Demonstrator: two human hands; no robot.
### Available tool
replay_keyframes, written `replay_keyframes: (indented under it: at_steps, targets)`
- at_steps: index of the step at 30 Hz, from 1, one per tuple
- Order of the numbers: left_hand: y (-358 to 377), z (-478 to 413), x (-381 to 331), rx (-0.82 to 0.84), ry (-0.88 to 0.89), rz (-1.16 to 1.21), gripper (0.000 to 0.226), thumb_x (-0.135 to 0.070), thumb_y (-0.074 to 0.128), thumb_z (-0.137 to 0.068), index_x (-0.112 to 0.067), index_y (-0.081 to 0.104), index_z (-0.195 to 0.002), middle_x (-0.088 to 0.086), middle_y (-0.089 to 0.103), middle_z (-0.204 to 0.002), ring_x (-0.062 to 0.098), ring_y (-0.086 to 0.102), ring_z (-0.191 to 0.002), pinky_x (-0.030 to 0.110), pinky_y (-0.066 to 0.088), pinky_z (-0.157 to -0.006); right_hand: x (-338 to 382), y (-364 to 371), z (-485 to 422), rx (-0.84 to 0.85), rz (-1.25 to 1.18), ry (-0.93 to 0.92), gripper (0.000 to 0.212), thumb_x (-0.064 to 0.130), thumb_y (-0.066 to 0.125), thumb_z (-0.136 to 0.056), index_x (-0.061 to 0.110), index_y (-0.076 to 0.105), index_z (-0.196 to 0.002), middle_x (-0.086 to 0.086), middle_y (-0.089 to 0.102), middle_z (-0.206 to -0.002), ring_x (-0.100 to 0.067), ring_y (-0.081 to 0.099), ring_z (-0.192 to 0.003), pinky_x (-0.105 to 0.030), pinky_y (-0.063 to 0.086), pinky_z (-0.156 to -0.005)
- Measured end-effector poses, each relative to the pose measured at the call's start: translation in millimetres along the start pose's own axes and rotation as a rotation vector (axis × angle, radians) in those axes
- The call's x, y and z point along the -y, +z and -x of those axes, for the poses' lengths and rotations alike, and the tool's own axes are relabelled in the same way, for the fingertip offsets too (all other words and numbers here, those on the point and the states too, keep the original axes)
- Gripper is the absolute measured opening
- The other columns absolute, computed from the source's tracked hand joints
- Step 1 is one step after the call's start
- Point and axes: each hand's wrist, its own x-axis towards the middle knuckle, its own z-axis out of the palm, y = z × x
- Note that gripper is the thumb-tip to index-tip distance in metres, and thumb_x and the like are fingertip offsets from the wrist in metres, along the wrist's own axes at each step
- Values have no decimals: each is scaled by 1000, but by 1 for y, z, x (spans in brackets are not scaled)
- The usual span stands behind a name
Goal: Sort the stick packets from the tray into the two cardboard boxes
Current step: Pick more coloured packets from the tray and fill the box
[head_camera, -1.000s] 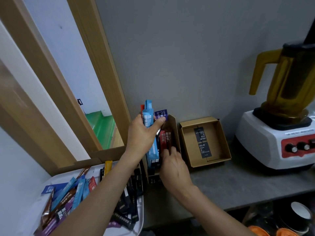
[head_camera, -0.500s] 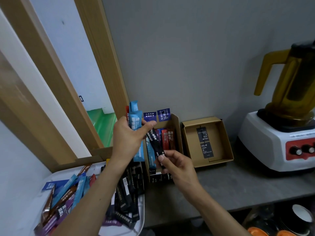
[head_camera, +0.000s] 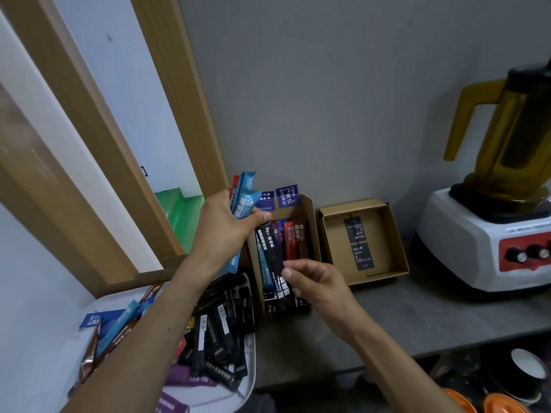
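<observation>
So at the lower left of the frame there's a white tray point(head_camera: 250, 365) heaped with stick packets point(head_camera: 222, 332), mostly black ones, plus some blue, brown and purple. The left arm crosses over it, going up toward the middle.

Around the centre, the left hand point(head_camera: 222, 226) has its fingers curled round a blue packet point(head_camera: 245, 195), held upright, with a red one tucked just behind it. Its thumb sits right at the top end of a black packet point(head_camera: 272, 251). Can't tell if the thumb is really pressing on it or just touching.

Just right of and below that, the right hand point(head_camera: 317, 283) pinches the bottom end of that black packet between thumb and fingertips. The packet hangs tilted in front of the first cardboard box point(head_camera: 310, 225), which already has blue, purple, red and brown packets standing in it.

Right beside it sits the second cardboard box point(head_camera: 398, 234), with only two black tags lying flat in it. Both boxes are on the grey worktop point(head_camera: 417, 317), against the wall. At the far right there's a white blender point(head_camera: 477, 242) with a yellow jug.
</observation>
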Motion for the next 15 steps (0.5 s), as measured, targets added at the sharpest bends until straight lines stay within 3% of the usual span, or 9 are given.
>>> replay_keyframes:
  at_steps: [2, 4, 7, 9, 12, 15]
  targets:
    - [1, 1, 2, 6, -7, 13, 29, -28, 88, -79, -19, 64, -92, -2, 78, -84, 10, 75, -80, 43, 62, -77, 2, -1, 1, 6, 15, 3, 29, 21, 73, -89, 3, 75, -111, -22, 75, -105, -29, 68, -92, -43, 57, -87]
    - [2, 2, 2, 22, -13, 9, 28, -27, 88, -79, -17, 64, -91, -2, 78, -84, 8, 74, -78, 37, 60, -73, 1, -1, 3, 6, -11, 21, 31, 26, 70, -92, 0, 74, -110, -19, 75, -100, -29, 66, -86, -34, 56, -79]
    - [3, 4, 1, 10, -13, 17, 25, -26, 87, -80, -17, 66, -89, -3, 77, -83, 6, 73, -76, 31, 57, -70, 0, 1, 5, 28, 65, 47, 36, 34, 78, -89, 5, 73, -111, -17, 74, -107, -39, 65, -91, -37, 54, -81]
    - [0, 5, -1, -39, -17, 4, 22, -28, 85, -82, -18, 66, -88, -4, 75, -83, 2, 71, -76, 27, 55, -68, 0, 3, 7, -2, 89, 56, 39, 28, 82, -80, 7, 72, -112, -16, 74, -111, -29, 72, -96, -34, 57, -80]
    - [-13, 8, -5, -39, -57, -53, 25, -29, 84, -82, -14, 66, -91, -5, 73, -79, -3, 67, -72, 24, 48, -65, 3, 4, 7, -104, -221, 81, 42, 26, 78, -80, 7, 68, -117, -18, 74, -116, -26, 72, -101, -38, 59, -88]
    - [-31, 14, -11, 250, -171, -107, 32, -19, 88, -77, -9, 64, -95, -4, 78, -81, 1, 71, -68, 23, 48, -64, 17, 5, 0, -166, -482, -4, 30, 22, 66, -94, 11, 65, -122, -8, 75, -119, -19, 71, -112, -34, 57, -89]
